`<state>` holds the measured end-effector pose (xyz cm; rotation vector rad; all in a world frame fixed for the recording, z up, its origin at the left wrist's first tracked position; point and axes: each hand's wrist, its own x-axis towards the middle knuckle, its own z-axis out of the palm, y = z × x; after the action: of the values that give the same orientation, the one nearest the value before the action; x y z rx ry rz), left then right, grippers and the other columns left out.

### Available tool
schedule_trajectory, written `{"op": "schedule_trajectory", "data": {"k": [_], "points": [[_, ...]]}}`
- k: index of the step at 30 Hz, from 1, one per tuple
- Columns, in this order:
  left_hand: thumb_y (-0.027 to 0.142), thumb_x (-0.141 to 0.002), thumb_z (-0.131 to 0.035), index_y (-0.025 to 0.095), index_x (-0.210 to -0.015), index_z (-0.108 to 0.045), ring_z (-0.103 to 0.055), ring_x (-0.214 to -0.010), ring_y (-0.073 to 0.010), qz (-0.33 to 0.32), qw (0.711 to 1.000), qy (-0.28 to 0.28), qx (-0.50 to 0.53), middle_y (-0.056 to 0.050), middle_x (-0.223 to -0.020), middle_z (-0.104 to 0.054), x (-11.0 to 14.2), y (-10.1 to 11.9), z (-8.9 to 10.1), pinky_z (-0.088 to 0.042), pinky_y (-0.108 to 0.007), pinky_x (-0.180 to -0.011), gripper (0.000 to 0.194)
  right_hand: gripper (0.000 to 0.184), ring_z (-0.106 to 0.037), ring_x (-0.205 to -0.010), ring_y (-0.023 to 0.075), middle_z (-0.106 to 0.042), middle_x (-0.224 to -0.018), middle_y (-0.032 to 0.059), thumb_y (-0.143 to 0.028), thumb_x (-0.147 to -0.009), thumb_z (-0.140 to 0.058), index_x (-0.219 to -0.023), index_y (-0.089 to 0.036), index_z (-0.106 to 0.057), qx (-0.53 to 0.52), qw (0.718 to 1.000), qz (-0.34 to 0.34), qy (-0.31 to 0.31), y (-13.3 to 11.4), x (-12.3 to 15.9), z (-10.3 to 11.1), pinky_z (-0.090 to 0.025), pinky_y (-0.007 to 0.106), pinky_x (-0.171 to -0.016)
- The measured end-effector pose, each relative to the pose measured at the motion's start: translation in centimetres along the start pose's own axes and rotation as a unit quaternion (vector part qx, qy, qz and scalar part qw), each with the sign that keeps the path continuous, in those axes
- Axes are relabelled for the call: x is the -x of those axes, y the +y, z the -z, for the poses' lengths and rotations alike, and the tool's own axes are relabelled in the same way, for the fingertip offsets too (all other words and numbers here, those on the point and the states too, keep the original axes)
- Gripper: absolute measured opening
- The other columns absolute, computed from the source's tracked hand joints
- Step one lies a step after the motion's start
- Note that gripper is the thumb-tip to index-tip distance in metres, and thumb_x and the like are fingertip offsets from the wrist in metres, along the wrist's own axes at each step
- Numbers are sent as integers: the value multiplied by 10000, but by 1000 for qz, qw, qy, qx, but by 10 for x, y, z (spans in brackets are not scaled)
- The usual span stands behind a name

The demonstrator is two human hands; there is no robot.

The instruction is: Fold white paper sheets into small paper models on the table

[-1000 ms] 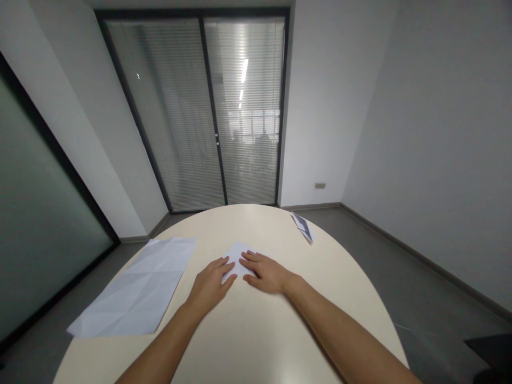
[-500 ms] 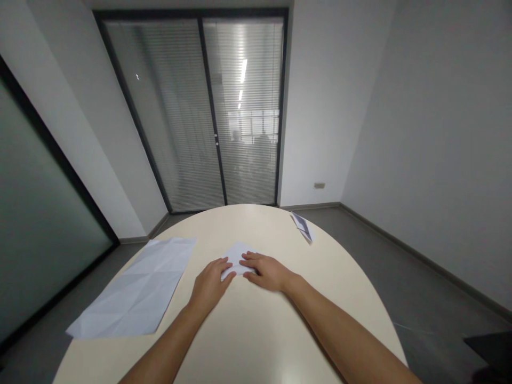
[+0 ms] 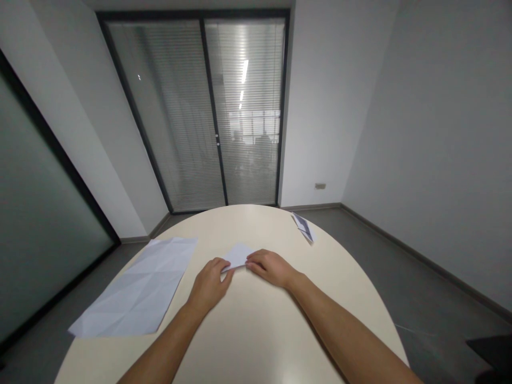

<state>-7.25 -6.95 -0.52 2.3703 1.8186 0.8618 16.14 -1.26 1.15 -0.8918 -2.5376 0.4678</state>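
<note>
A small folded piece of white paper (image 3: 238, 255) lies near the middle of the table, between my two hands. My left hand (image 3: 211, 276) is closed on its left corner, thumb below and fingers on top. At the right corner, my right hand (image 3: 269, 266) pinches the paper, with its fingers drawn together. The paper's near edge is a straight fold, slightly raised off the tabletop. Both side corners are hidden under my fingers.
A large creased white sheet (image 3: 140, 290) lies at the left, overhanging the edge of the round cream table (image 3: 248, 330). Near the far right edge rests a folded paper piece (image 3: 304, 228). A glass door with blinds (image 3: 192, 117) stands beyond.
The paper's near part has been folded up, leaving a straight near edge. My right hand's spread fingers have drawn together and moved slightly right; my left fingers have closed on the corner.
</note>
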Motion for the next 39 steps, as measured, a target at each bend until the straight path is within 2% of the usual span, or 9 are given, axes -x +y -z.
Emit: {"op": "schedule_trajectory", "data": {"k": [5, 12, 16, 21, 32, 35, 37, 39], "points": [[279, -970, -457, 166, -1080, -685, -649, -1018, -239, 23, 1000, 7, -11, -94, -1071, -721, -2, -4, 0, -495, -372, -950, 277, 370, -604, -1085, 232, -695, -1123, 108, -371, -1037, -409, -1099, -183, -722, 25, 999, 14, 47, 5, -1, 0, -462, 350, -983], [234, -987, -406, 203, -1148, -664, -664, -995, -231, 68, 996, -15, -60, -72, -1075, -738, -2, -7, 2, -491, -339, -895, 305, 253, -611, -1049, 220, -680, -1098, 91, -251, -974, -507, -1093, -193, -722, 34, 997, -25, 59, 11, -1, -1, -468, 328, -939], [230, -994, -406, 201, -1243, -615, -686, -967, -230, 100, 992, -11, -72, -87, -1044, -740, -3, -10, 2, -493, -317, -851, 327, 273, -637, -1061, 225, -714, -1111, 61, -258, -961, -506, -1135, -232, -715, 41, 995, -71, 54, 11, -1, 0, -468, 331, -935], [192, -989, -406, 179, -1286, -592, -684, -972, -230, 115, 990, -7, -76, -103, -1023, -726, -4, -14, 1, -486, -303, -849, 350, 323, -640, -1109, 239, -706, -1213, 43, -252, -932, -518, -1214, -253, -675, 47, 988, -126, 79, 15, -2, -4, -470, 350, -952], [134, -960, -402, 165, -1296, -593, -665, -997, -251, 144, 986, 10, -84, -128, -1066, -704, -2, -23, 0, -500, -349, -880, 388, 366, -624, -1112, 239, -692, -1196, 74, -160, -944, -440, -1229, -223, -661, 63, 984, -135, 95, 18, -1, -6, -471, 340, -937], [53, -895, -420, 165, -1244, -625, -627, -1099, -274, 106, 989, 40, -92, -135, -1191, -680, -2, -24, 3, -494, -408, -957, 420, 369, -615, -1114, 234, -688, -1184, 78, -136, -940, -442, -1226, -213, -662, 63, 985, -131, 97, 17, -1, -6, -465, 331, -938], [12, -852, -427, 182, -1204, -649, -582, -1196, -276, 44, 993, 59, -87, -114, -1298, -647, -3, -22, 3, -467, -442, -1029, 449, 366, -609, -1115, 227, -690, -1170, 78, -119, -936, -448, -1217, -206, -667, 60, 985, -129, 99, 17, -1, -7, -456, 323, -950], [23, -866, -426, 202, -1203, -660, -556, -1259, -254, -32, 996, 43, -67, -84, -1354, -631, -4, -16, 2, -428, -453, -1097, 447, 362, -607, -1107, 220, -692, -1158, 78, -106, -931, -456, -1207, -197, -671, 57, 985, -127, 102, 17, -2, -7, -449, 314, -958]]}}
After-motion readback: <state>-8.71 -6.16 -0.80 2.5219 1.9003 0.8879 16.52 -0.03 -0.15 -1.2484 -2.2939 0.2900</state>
